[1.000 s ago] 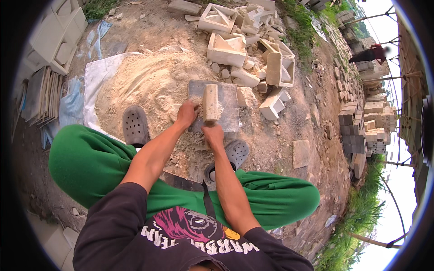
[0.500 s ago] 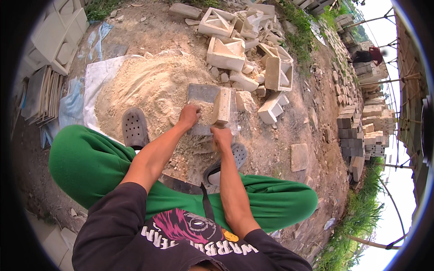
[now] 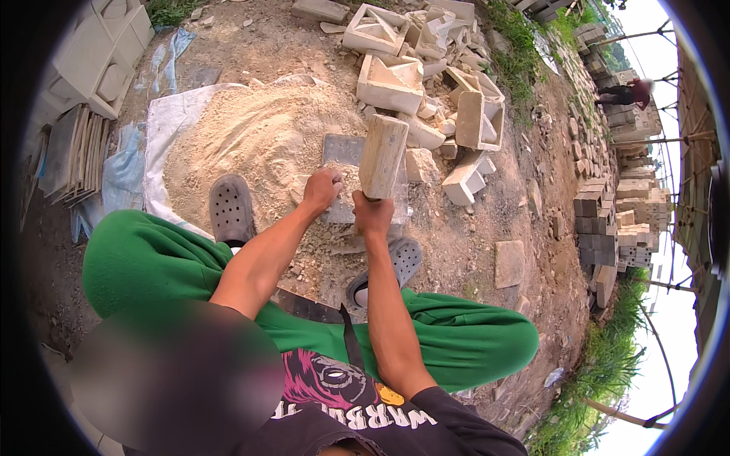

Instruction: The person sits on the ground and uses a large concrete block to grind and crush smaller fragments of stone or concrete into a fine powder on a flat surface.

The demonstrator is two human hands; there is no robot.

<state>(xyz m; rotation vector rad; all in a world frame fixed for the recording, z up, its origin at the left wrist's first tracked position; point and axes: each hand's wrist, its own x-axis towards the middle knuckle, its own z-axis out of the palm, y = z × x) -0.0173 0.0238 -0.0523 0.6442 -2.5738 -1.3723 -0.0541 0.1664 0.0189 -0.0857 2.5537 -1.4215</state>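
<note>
My right hand (image 3: 372, 213) grips the handle of a wooden mallet (image 3: 383, 156). Its blocky, pale head is raised over a grey metal plate (image 3: 342, 150) on the ground. My left hand (image 3: 324, 188) is closed at the plate's left side, beside crushed pale crumbs; what its fingers hold, if anything, is hidden. The mallet head and both hands cover part of the plate. Left of it spreads a heap of sandy, pale crushed material (image 3: 243, 144), lying on a white sheet (image 3: 163, 144).
Broken pale hollow blocks (image 3: 389, 82) and rubble are piled beyond the plate. Thin boards (image 3: 76, 156) lean at far left beside stacked blocks (image 3: 95, 57). My clog-shod feet (image 3: 232, 207) flank the work area. Another person (image 3: 627, 93) stands far right near stacked bricks (image 3: 597, 220).
The mallet has come up off the plate, its head now nearer to me. My left hand stays about where it was, beside the plate.
</note>
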